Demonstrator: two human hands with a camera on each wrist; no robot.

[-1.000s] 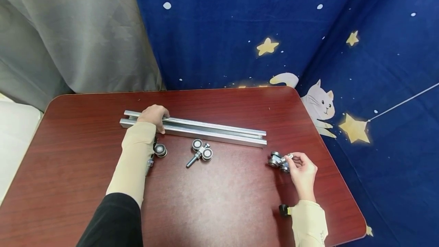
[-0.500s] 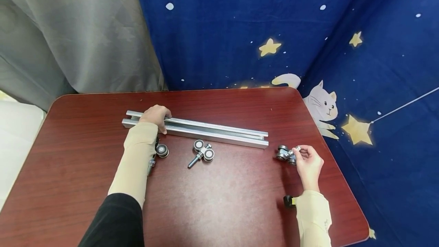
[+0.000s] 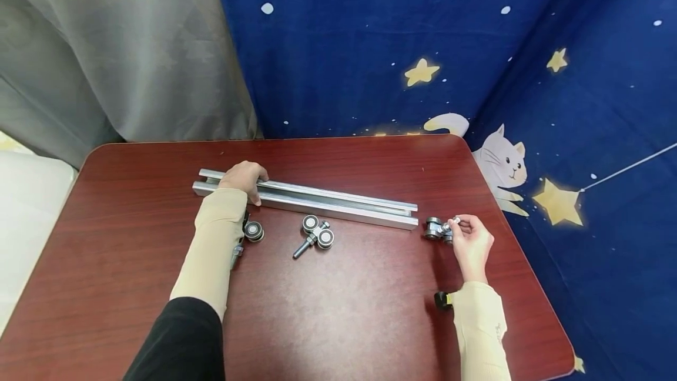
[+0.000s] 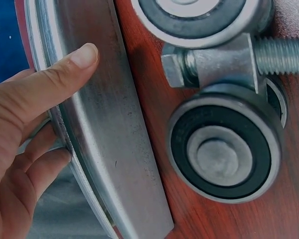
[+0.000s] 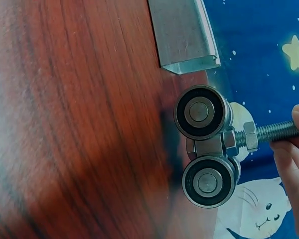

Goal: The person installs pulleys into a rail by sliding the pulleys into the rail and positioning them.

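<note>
Watching the head feed, I saw the left hand (image 3: 242, 180) grasping the metal rail (image 3: 338, 203) near its left end, at the centre-left of the frame; the left wrist view showed the thumb laid across its side. Right of centre, the right hand (image 3: 472, 246) pinched the threaded bolt of a roller trolley (image 5: 209, 146), which sat just beyond the rail's right end, apart from it. A second trolley (image 3: 317, 233) lay below the rail mid-frame, and a third (image 3: 254, 231), partly hidden by the left sleeve (image 3: 208, 251), lay nearby on the red-brown table (image 3: 370, 298).
</note>
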